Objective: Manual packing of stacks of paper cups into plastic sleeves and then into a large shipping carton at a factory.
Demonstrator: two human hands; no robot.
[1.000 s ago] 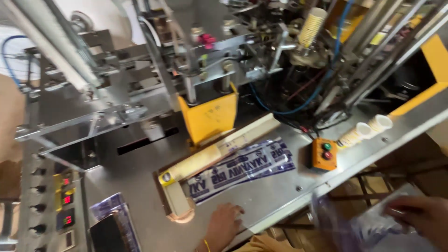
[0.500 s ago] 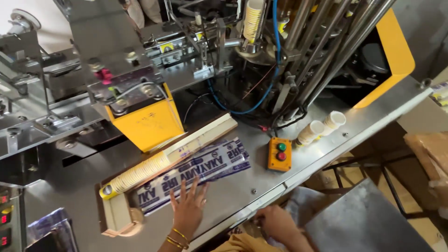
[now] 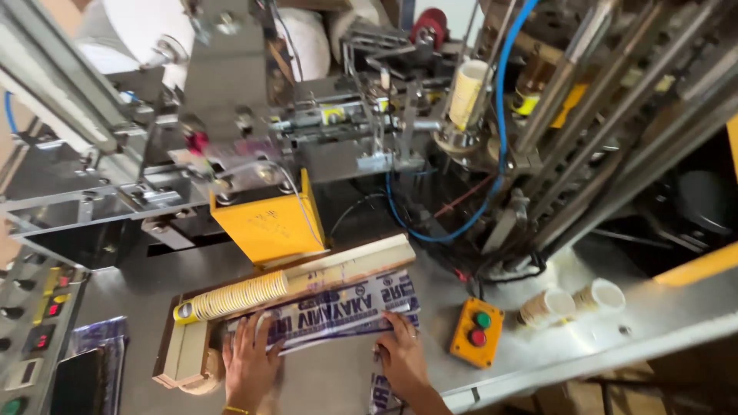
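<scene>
My left hand (image 3: pixel 250 361) lies flat with fingers spread on the left end of a printed blue and white plastic sleeve (image 3: pixel 338 311) on the steel machine table (image 3: pixel 330 384). My right hand (image 3: pixel 401 355) presses on the sleeve's right lower edge. Just behind the sleeve lies a long stack of nested paper cups (image 3: pixel 242 296) in a cardboard trough (image 3: pixel 346 265), its open end toward the left.
A yellow housing (image 3: pixel 269 223) stands behind the trough. An orange button box (image 3: pixel 477 332) with a green and a red button sits right of my right hand. Two paper cups (image 3: pixel 573 301) lie beyond it. A control panel (image 3: pixel 34 323) is at the left edge, machine parts and a blue hose (image 3: pixel 500 138) behind.
The view has shifted. My right hand has come up from below the table edge onto the sleeve. My left hand stays on the sleeve's left part.
</scene>
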